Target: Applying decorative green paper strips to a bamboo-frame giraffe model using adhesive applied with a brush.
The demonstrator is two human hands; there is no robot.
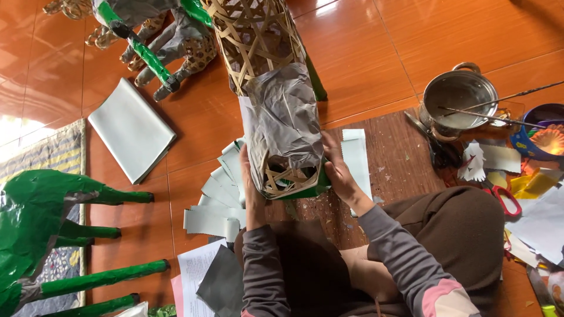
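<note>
Woven bamboo frame (258, 41) lies on the floor (364, 53) before the seated person. Grey paper (282, 117) covers its near section; the far lattice is bare, and the near end shows gaps (cut strips (214, 205) wait alongside). Left hand (249, 188) and right hand (338, 167) press flat against the paper, fingers uncurled.

The floor (364, 53) is laid w/ large glossy red-brown tiles, pale grout lines seen btwn them. Bright daylight is reflected as a white glare at the left edge (12, 126), approx. mid-height. A patterned woven mat (50, 154) in grey and yellow is spread at the left. A dark wooden board (402, 161) is set on the tiles nr the centre, flecked w/ small scraps
</note>
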